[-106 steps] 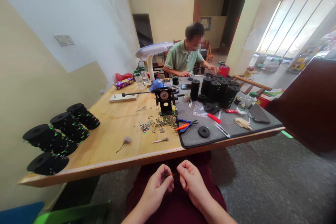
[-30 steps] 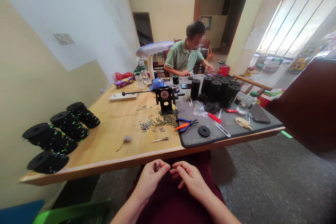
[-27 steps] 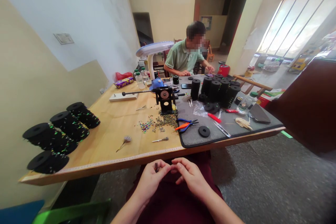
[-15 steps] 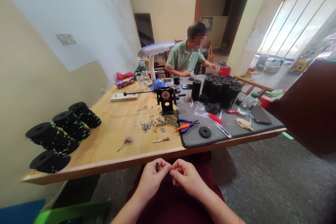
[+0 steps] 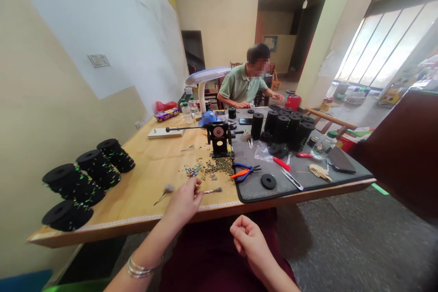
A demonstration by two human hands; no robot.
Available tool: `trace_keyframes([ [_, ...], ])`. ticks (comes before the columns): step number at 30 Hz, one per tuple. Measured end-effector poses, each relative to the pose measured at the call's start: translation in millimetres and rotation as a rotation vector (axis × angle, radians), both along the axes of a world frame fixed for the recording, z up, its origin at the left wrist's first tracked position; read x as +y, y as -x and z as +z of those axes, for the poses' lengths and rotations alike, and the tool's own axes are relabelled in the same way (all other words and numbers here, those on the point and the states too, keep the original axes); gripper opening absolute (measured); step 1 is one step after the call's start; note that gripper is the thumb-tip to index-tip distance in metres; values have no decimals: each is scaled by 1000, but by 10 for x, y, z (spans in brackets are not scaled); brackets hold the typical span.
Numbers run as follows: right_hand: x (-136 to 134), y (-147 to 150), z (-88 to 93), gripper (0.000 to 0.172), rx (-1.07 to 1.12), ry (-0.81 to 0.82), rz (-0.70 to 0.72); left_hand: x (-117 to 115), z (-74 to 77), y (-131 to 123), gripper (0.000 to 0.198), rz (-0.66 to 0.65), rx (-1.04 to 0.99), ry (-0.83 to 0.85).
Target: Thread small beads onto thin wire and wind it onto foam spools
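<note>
My left hand reaches over the front edge of the wooden table, its fingers curled close to a small feathered lure; whether it holds anything is hidden. Another feathered lure lies just left of that hand. My right hand stays over my lap below the table edge, its fingers curled into a loose fist with nothing visible inside. A scatter of small beads and metal parts lies beyond my left hand, in front of a black hand-crank vise.
Several black spools lie at the table's left. A grey mat carries pliers, a black disc, tweezers and upright black spool stacks. A person in a green shirt works at the far end by a lamp.
My hands were together over my lap. My left hand has since gone up and forward onto the table near the lure, while the right stayed low. The view tilted slightly.
</note>
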State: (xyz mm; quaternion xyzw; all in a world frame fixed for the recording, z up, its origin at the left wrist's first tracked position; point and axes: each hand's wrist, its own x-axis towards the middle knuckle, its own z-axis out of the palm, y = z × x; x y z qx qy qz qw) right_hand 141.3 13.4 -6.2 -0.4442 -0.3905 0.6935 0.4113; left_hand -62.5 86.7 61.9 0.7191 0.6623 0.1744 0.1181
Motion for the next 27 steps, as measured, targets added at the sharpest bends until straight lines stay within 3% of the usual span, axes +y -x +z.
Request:
trace_keyframes([
  [7,-1,-15,-132,56,28,32,-12,391,-35,1,24,0,175,55],
  [11,3,-33,-201,60,28,30,-3,425,-54,-30,23,-39,214,69],
  [20,-6,-47,-201,61,59,59,22,400,147,-93,18,-116,98,-79],
  [23,-12,-48,-162,60,85,51,25,343,88,-141,16,-200,39,-45],
  [27,-15,-45,-108,58,119,23,-31,275,-102,-244,23,-243,2,5],
])
